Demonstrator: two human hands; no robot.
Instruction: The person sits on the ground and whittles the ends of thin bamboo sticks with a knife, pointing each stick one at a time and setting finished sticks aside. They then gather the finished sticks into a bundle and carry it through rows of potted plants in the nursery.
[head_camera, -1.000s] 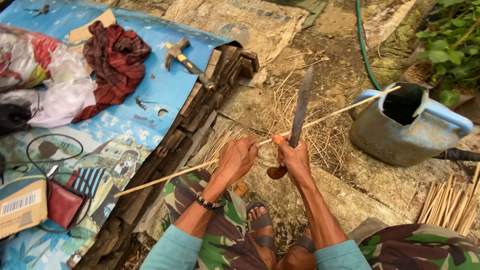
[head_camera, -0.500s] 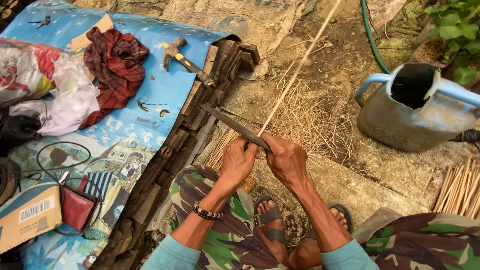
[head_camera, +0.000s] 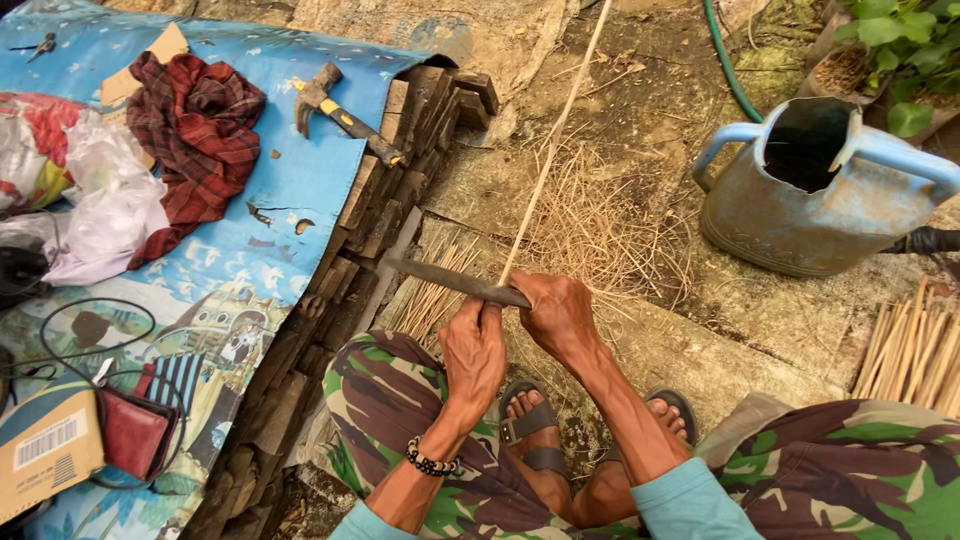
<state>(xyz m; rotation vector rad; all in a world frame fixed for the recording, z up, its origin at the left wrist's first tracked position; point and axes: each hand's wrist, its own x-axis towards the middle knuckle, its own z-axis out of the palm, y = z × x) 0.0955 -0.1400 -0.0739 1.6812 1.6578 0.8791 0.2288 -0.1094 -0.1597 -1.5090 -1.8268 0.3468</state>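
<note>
A long thin bamboo stick (head_camera: 555, 140) runs from my hands straight away to the top edge of the view. My left hand (head_camera: 475, 355), with a bead bracelet on its wrist, grips the stick's near end. My right hand (head_camera: 555, 315) is closed on the handle of a dark knife (head_camera: 450, 280). The blade lies flat and points left, crossing the stick just above my left hand. Both hands sit close together above my sandalled feet (head_camera: 535, 430) and camouflage trousers.
Dry shavings (head_camera: 600, 225) cover the stone ground ahead. A blue-grey watering can (head_camera: 800, 205) stands at the right, with a bundle of sticks (head_camera: 915, 350) below it. Stacked wood pieces (head_camera: 400, 170) edge a blue tarp (head_camera: 250, 230) carrying a hammer (head_camera: 340, 115), plaid cloth (head_camera: 195, 140) and bags.
The stick has swung from lying across the view to pointing straight away. The knife has turned from upright to flat, with its blade pointing left.
</note>
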